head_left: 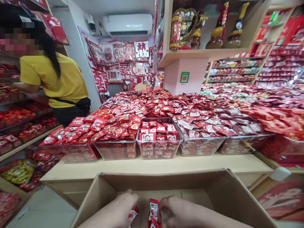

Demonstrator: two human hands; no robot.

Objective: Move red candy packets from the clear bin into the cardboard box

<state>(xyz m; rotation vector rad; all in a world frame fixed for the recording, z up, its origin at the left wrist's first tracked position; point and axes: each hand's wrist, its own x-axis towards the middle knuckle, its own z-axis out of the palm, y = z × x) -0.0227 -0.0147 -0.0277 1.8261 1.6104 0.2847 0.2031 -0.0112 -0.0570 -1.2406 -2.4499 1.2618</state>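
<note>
Head view: right hand (172,205) touches red packet (155,207); wall sheet (114,75) reads 囍.

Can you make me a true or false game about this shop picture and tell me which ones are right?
1. The left hand and right hand are both inside a cardboard box. True.
2. A green ball is right by the right hand's fingers. False: it is a small red and white packet.
3. The clear bins behind the box are heaped with packs. True.
4. Another person is at the left of the picture, dressed in blue on top. False: the shirt is yellow.
5. A white air conditioner is high up at the back. True.
</note>
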